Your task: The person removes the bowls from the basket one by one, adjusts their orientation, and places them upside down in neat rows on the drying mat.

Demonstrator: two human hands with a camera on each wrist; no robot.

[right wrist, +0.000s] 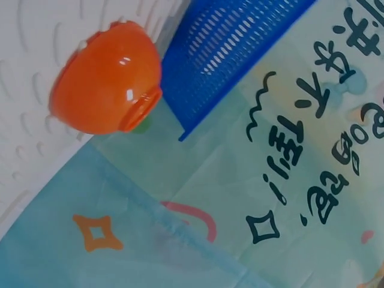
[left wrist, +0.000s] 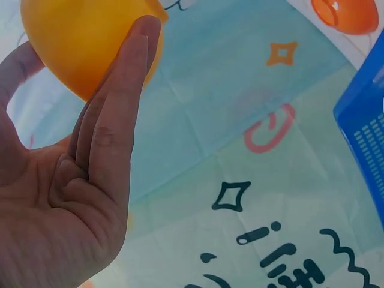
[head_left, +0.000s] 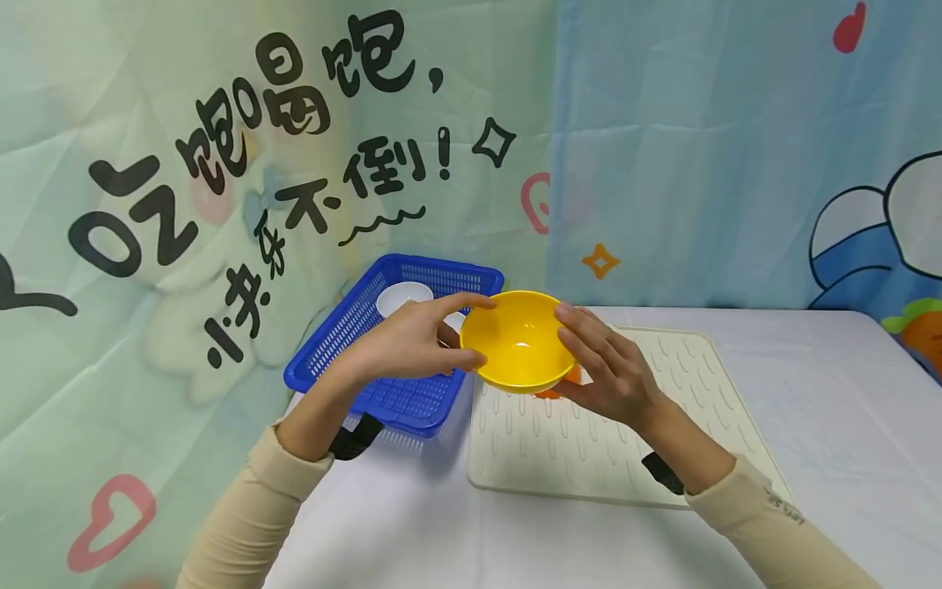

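Prob. a staged tabletop set, rm type unclear: cartoon-print cloth backdrop (head_left: 699, 204) behind white-covered tbl (head_left: 832, 393) w/ textured mat (head_left: 530, 470), blue basket (head_left: 441, 265).

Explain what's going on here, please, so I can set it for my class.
A person is holding a yellow bowl up off the table between two hands, left hand and right hand on opposite sides of it. Its open side is tipped toward the head camera. Beyond it, an orange bowl sits upside down on a pale ridged mat. To the left stands a blue basket with white dishes in it.
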